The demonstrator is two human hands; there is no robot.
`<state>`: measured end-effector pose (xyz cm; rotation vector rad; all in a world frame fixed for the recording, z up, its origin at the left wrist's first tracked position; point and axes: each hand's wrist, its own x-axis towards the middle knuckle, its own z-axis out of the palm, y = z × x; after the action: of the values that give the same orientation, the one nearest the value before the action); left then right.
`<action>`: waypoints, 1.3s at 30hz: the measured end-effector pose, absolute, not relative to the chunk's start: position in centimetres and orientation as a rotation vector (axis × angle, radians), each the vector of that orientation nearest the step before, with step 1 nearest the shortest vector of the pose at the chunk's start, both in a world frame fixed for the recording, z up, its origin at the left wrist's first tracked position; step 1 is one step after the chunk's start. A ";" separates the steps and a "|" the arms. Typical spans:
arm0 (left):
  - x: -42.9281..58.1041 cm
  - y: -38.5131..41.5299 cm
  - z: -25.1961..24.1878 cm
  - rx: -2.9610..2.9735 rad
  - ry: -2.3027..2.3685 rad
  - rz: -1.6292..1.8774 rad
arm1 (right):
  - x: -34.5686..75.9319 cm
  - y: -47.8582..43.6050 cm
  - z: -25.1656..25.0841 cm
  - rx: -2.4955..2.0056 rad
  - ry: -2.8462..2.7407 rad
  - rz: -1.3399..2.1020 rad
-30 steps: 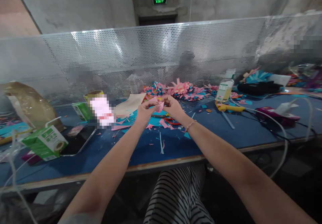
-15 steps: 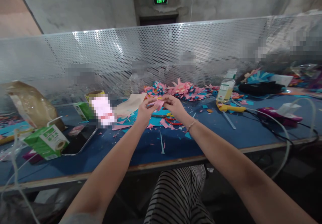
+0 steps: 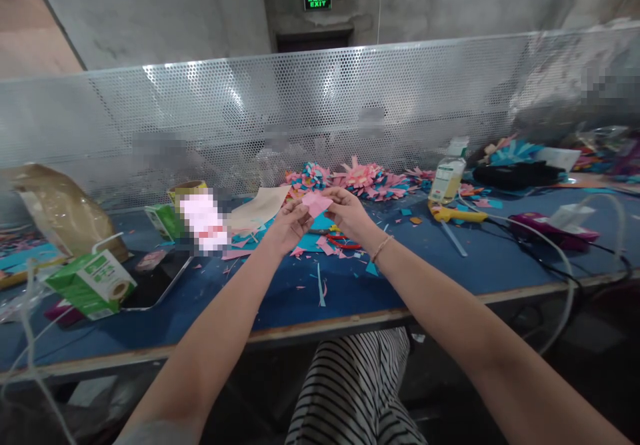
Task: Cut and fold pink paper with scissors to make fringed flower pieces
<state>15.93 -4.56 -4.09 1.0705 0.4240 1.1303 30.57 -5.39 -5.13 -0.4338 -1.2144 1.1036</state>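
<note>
Head view: pink paper piece [image 3: 317, 203] pinched between both hands

Left hand [image 3: 289, 225] clamped on the paper's left side, thumb and fingers together on it. Right hand [image 3: 347, 213] clamped on the right side, fingertips at the edge. Paper sits right between the two hands, touching both, spread fairly flat, pointed corner toward the right hand. Exact finger placement behind the paper: can't tell.

Both forearms reach over the blue counter [image 3: 280, 298]; thin bracelet [image 3: 383, 248] on right wrist. Below and just beside the hands: pink and blue paper scraps, plus a red-handled tool [image 3: 340, 244], partly covered, type unclear. Beige sheet [image 3: 260, 206] near left hand, on its far side. Pink-and-blue fringed paper bunch [image 3: 363, 173] beyond the right hand, near the perforated metal panel [image 3: 300, 98]. Narrow pale strip [image 3: 321, 285] on the counter, nearer the person.

Well apart, right: bottle [image 3: 447, 172], yellow glue gun [image 3: 457, 215] in front of it. Well apart, left: green-and-white carton [image 3: 90, 284] with straw, tipped over.
</note>
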 end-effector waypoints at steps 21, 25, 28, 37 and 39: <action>16.7 -4.7 -4.4 1.891 0.607 1.559 | 30.8 -3.8 -6.0 -0.563 -1.503 0.731; 16.9 -4.8 -4.5 1.799 0.537 1.524 | 30.7 -3.8 -6.1 -0.530 -1.485 0.743; 16.8 -4.8 -4.5 1.756 0.546 1.522 | 30.7 -3.9 -6.1 -0.544 -1.480 0.702; 16.7 -4.7 -4.6 1.713 0.664 1.462 | 30.8 -4.0 -6.1 -0.604 -1.492 0.681; 16.6 -4.5 -4.7 1.725 0.676 1.450 | 30.7 -4.2 -5.9 -0.614 -1.498 0.685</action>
<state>16.63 -4.53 -4.66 1.7251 0.6756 1.4503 30.74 -4.15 -5.93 -0.6140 -1.4985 0.6845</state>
